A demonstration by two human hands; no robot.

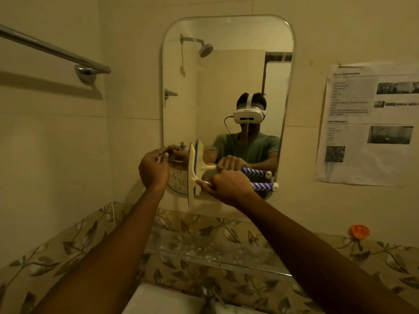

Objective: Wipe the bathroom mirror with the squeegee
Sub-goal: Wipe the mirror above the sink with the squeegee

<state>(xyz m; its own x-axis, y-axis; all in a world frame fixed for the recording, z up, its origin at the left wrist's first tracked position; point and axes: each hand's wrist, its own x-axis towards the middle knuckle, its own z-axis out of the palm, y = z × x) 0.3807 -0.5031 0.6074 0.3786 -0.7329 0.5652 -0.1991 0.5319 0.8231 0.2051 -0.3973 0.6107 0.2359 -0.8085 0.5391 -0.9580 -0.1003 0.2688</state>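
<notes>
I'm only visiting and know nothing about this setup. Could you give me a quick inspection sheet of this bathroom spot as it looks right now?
Surface: mirror, on the wall, rounded corners; a thin vertical streak near its middle.
Job's things: squeegee, blade upright against the lower left of the glass.
Clutter: orange thing low at the far right; glass shelf below the mirror.
Grippers: right hand grips the squeegee's handle; left hand, fingers curled, by the mirror's left edge, and whether it holds anything is unclear.
Cables: a cable hangs from the headset, seen only in the reflection.
Surroundings: towel rail on the left, printed sheet on the right wall, tap below.
</notes>
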